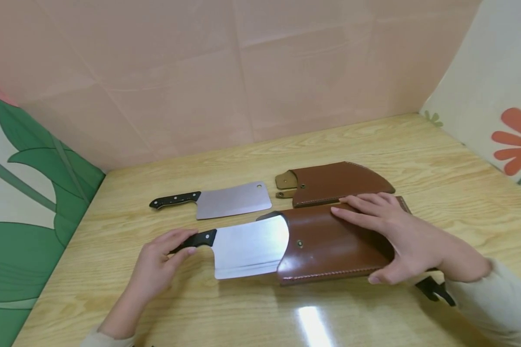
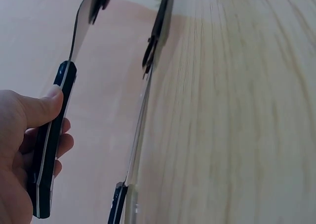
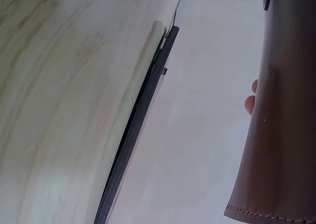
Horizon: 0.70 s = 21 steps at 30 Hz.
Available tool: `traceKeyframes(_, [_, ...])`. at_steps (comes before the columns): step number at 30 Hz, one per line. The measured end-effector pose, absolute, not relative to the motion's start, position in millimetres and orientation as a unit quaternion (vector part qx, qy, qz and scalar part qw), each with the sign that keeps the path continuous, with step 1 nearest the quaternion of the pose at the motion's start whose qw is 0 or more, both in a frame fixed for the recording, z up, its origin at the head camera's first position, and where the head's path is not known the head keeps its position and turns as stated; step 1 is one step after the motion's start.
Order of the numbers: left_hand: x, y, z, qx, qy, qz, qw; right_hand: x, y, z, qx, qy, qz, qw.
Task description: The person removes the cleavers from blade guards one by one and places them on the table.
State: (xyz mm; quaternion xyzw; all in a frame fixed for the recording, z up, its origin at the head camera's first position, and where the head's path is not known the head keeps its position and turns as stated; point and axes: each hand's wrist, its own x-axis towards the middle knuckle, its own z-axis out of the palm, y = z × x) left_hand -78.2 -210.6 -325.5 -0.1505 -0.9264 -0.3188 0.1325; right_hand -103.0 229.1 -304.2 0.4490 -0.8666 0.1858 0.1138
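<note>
My left hand [image 1: 160, 262] grips the black riveted handle [image 2: 52, 145] of a cleaver [image 1: 247, 248], thumb on one side and fingers on the other. The front of its broad steel blade is inside a brown leather sheath [image 1: 321, 248], so the tip is hidden. My right hand [image 1: 399, 241] holds the sheath near its far end, fingers along the upper edge and thumb at the stitched lower edge. In the right wrist view, two fingertips [image 3: 250, 104] show past the edge of the leather. Cleaver and sheath are raised above the table.
Behind them a second cleaver [image 1: 232, 200] lies bare on the wooden table [image 1: 126, 289], its handle to the left. A second brown sheath [image 1: 343, 183] lies to its right, its strap and flap pointing left. A pinkish sheet [image 1: 243, 72] covers the back.
</note>
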Motion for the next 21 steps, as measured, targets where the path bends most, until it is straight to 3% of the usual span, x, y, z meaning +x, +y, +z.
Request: traceKeyframes(21, [-76.6, -214.4, -323.2, -0.149, -0.928, -0.313, 0.14, -99.8, 231.5, -301.6, 0.429, -0.879, 0.192, 0.082])
